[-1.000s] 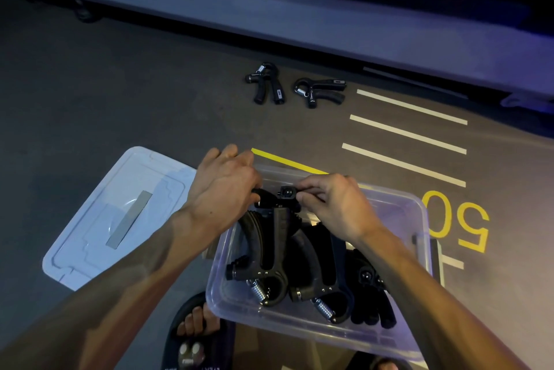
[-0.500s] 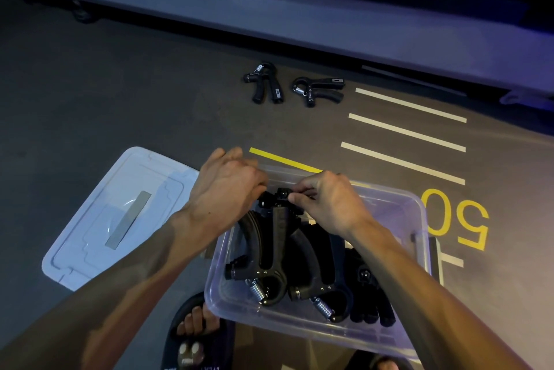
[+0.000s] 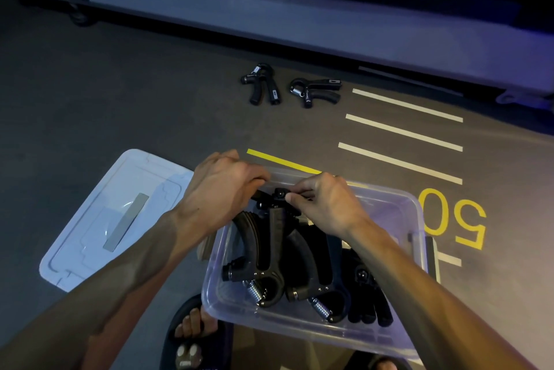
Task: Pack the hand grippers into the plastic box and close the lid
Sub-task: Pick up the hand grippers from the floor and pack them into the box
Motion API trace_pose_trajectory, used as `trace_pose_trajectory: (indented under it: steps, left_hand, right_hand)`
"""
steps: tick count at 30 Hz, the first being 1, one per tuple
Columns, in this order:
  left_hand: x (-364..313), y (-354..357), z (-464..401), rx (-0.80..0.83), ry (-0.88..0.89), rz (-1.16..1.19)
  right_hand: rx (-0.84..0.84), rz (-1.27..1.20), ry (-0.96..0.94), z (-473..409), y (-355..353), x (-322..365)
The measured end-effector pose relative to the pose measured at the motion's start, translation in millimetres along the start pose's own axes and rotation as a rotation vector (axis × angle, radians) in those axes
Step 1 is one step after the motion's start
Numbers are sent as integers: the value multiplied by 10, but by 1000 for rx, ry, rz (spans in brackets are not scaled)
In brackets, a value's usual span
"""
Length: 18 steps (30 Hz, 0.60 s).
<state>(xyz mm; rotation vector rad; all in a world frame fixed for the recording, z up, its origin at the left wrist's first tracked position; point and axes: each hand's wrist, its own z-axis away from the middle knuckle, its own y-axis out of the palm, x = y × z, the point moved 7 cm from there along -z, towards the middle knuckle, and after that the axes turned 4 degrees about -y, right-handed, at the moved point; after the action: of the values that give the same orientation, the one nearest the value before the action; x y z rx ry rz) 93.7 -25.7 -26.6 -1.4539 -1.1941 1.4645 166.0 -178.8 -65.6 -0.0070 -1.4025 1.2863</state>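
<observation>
Held hand gripper (image 3: 274,237): in the clear plastic box (image 3: 415,214), long axis near to far, spring end toward the person, handle tips at the far wall.
Left hand (image 3: 221,190): fingers curled on its far tip.
Right hand (image 3: 326,203): pinching the same tip.
Lid (image 3: 90,219): flat on floor, left of box.
Floor grippers (image 3: 262,85): two, beyond the box.
</observation>
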Motion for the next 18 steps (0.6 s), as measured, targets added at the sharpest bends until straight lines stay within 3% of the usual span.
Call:
trace_pose_trajectory:
  steps: [5,9,13,18]
  left_hand:
    - [106,-108,-8,-150,-76,223]
    - [232,-168,-186,-199,-136,297]
    - [455,8,-514,-110,-198,293]
    - [946,710,-1006,205,-273,185]
  right_hand:
    - [-94,42,-6,47,-110,-77]
    - [-180,-248,-12,24,-348,-63]
    - [-250,-386,-35,-223,-600,-11]
    - [-215,-371,51,-635,-548,-297]
